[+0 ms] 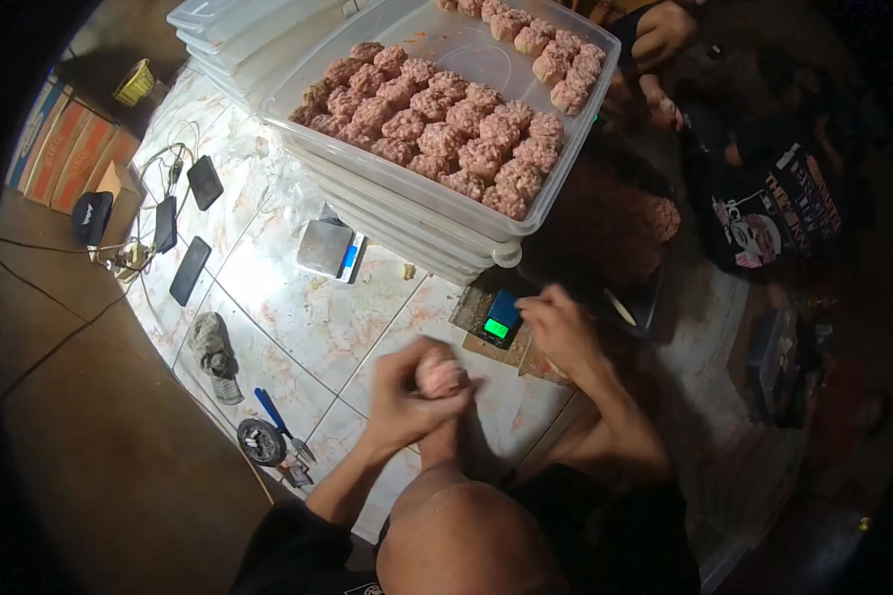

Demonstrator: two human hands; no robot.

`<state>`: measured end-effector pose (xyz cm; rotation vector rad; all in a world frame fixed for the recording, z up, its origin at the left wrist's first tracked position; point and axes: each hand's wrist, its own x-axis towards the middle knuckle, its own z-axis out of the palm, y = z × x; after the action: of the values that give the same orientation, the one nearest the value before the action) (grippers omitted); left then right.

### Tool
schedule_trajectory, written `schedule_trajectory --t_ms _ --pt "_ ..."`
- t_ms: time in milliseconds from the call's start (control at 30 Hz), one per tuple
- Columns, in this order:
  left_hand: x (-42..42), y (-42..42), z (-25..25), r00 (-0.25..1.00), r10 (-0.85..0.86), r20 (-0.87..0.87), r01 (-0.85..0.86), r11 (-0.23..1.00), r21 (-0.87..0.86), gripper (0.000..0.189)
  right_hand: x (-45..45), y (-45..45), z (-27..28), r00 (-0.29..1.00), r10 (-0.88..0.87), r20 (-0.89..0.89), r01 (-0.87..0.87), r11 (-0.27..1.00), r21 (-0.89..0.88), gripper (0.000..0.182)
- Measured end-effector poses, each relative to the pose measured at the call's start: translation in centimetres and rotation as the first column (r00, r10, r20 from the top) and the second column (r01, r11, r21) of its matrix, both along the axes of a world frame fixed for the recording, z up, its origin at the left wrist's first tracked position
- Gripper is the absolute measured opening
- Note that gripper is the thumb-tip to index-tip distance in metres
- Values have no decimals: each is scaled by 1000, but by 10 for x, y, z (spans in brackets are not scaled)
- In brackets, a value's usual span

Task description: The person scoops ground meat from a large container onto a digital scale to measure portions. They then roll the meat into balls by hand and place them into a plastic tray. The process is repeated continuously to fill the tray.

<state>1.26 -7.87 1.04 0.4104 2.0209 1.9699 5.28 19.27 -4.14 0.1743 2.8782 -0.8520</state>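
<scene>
My left hand (pixel 417 394) is curled around a ball of pinkish ground meat (pixel 440 374), above the tiled surface and close to my raised knee. Over the small blue digital scale (pixel 504 306), with its lit green display, is my right hand (pixel 554 323); its fingertips touch or nearly touch the scale's right edge, and whether they pinch anything is unclear. Rows of meat-topped pieces (pixel 446 119) sit in a clear plastic tray (pixel 409 175) on a stack of trays. A dark mass of ground meat (pixel 610 216) lies in shadow right of the stack.
A second scale (pixel 327 247), several phones (pixel 190 271), a cloth (pixel 212 346), a blue-handled fork (pixel 271 409) and an ashtray (pixel 261 442) lie at left. Cardboard boxes (pixel 78 149) stand beyond. Another person's hand (pixel 664 104) shows at upper right. A dark container (pixel 778 364) is at right.
</scene>
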Motion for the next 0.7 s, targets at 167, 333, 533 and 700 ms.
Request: schedule_trajectory --t_ms 167,333,533,700 --pt "-3 -13 8 978 -207 -21 205 976 -71 28 -4 -6 140 899 -131 -418 176 982 71 28" --pt "-5 14 -4 950 -312 1 310 944 113 26 11 -11 157 960 -3 -281 22 998 63 36" --pt "-21 -9 -9 945 -322 52 314 943 111 19 -26 -11 237 915 112 -387 -66 989 131 40" --pt "-13 5 -12 892 -446 75 439 893 100 22 -121 14 261 828 350 -439 -162 897 411 29"
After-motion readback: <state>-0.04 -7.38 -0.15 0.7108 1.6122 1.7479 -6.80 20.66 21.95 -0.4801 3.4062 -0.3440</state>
